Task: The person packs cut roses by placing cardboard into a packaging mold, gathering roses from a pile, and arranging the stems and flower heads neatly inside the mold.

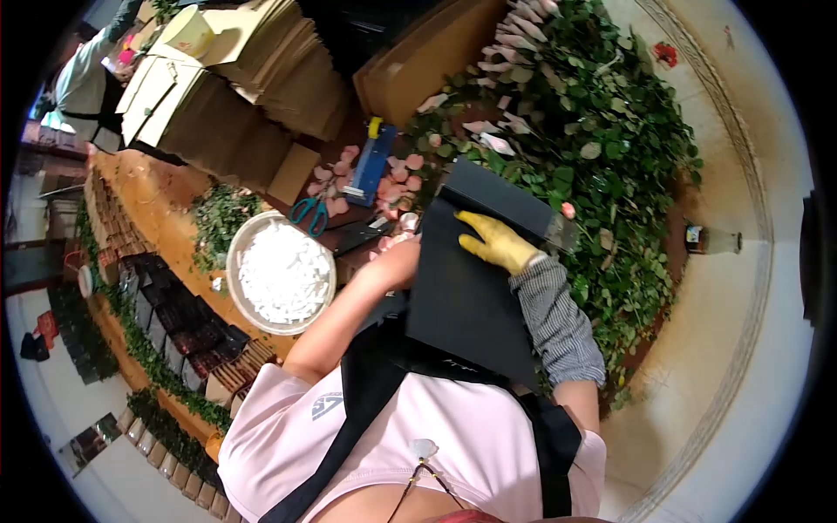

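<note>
A large black sheet (471, 288) with a folded upper flap (497, 202) stands tilted in front of my chest. My right hand (499, 242), in a yellow glove under a grey checked sleeve, lies against its face with the fingers spread. My bare left hand (403, 264) reaches behind the sheet's left edge, which hides its fingers. Beyond that hand lie pink petals (397, 187), scissors with teal handles (309, 216) and a blue tool with a yellow end (373, 161). Leafy rose stems (602, 148), some with pale wrapped heads (523, 30), are heaped to the right.
Left of my arm stands a round tub (234, 270) full of small white pieces (286, 270). Stacked cardboard (209, 131) rises at the upper left, with a pale bucket (187, 33) on top. A jar (715, 241) lies at right. Another person (87, 87) is at far left.
</note>
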Demonstrator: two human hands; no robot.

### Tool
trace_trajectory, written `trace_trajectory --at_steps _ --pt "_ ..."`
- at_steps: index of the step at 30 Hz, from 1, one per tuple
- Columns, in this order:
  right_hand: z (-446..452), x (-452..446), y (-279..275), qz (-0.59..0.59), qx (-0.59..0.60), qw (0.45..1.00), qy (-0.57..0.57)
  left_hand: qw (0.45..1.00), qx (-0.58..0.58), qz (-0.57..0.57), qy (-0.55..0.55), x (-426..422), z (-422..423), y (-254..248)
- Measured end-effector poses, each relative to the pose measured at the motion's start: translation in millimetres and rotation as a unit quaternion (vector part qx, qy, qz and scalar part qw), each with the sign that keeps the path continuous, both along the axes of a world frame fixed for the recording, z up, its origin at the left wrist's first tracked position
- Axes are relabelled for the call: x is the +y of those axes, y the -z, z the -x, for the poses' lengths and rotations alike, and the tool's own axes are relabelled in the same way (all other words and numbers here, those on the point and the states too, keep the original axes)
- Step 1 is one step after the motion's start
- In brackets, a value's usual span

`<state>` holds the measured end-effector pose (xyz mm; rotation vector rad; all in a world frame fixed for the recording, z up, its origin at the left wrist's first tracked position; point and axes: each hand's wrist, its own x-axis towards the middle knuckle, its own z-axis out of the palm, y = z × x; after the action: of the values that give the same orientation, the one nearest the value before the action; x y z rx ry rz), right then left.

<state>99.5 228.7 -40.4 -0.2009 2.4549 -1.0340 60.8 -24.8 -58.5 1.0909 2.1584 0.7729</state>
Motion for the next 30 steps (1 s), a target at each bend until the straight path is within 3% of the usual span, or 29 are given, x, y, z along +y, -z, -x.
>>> trace_trajectory --at_steps 2,3,4,5,6,8,9,11,12,13,15,19,20,25,27,29,30 --pt "-20.5 -16.2 16.0 -0.155 0.061 0.985 -0.054 0.988 -0.096 0.055 -0.112 -56.9 21.6 -58.0" --pt "-34.1 -34.3 15.6 -0.252 0.088 0.962 -0.054 0.980 -0.102 0.028 -0.168 -82.9 35.3 -61.6" --pt "-41.7 -51.0 16.4 -0.321 0.083 0.942 -0.044 0.969 -0.052 0.047 -0.236 -115.1 49.3 -39.9" --pt "-40.3 -54.0 18.4 -0.319 0.083 0.943 -0.042 0.958 0.021 0.068 -0.278 -136.1 67.8 -40.0" --pt "-38.5 -55.6 20.9 -0.339 0.072 0.937 -0.039 0.936 0.136 0.037 -0.323 -154.1 84.8 -20.5" --pt "-37.4 -58.1 22.0 -0.362 0.038 0.930 -0.040 0.891 0.191 0.073 -0.405 -181.9 130.9 33.7" --pt "-36.2 -58.2 20.4 -0.357 0.027 0.933 -0.037 0.894 0.192 0.073 -0.398 -196.0 150.4 67.3" --pt "-37.4 -56.2 23.6 -0.352 0.043 0.934 -0.036 0.857 0.372 0.101 -0.343 -212.7 180.9 132.6" --pt "-39.7 -54.9 22.7 -0.359 0.036 0.932 -0.030 0.872 0.346 0.137 -0.319 -224.7 192.3 167.9" --pt "-38.8 -54.8 21.5 -0.349 0.036 0.936 -0.029 0.876 0.342 0.129 -0.315 -215.7 193.4 169.1" --pt "-38.5 -53.9 22.0 -0.342 0.031 0.939 -0.024 0.844 0.354 0.206 -0.346 -206.2 188.1 155.4" --pt "-46.2 -50.7 31.6 -0.303 0.076 0.950 0.001 0.835 0.381 0.153 -0.366 -201.3 173.4 124.9" --pt "-44.7 -52.1 25.3 -0.307 0.078 0.949 -0.003 0.839 0.350 0.185 -0.374 -197.6 168.9 112.8" --pt "-43.0 -50.9 21.9 -0.304 0.067 0.950 0.004 0.848 0.343 0.184 -0.360 -212.1 166.4 131.0" --pt "-45.7 -48.8 23.9 -0.262 0.090 0.961 0.005 0.842 0.351 0.118 -0.392 -191.2 144.0 78.8" --pt "-49.3 -46.0 41.8 -0.252 0.104 0.961 0.031 0.834 0.313 -0.022 -0.453 -157.9 110.8 24.0" --pt "-47.5 -45.0 42.0 -0.253 0.101 0.962 0.026 0.870 0.036 -0.187 -0.454 -145.8 93.8 5.2"
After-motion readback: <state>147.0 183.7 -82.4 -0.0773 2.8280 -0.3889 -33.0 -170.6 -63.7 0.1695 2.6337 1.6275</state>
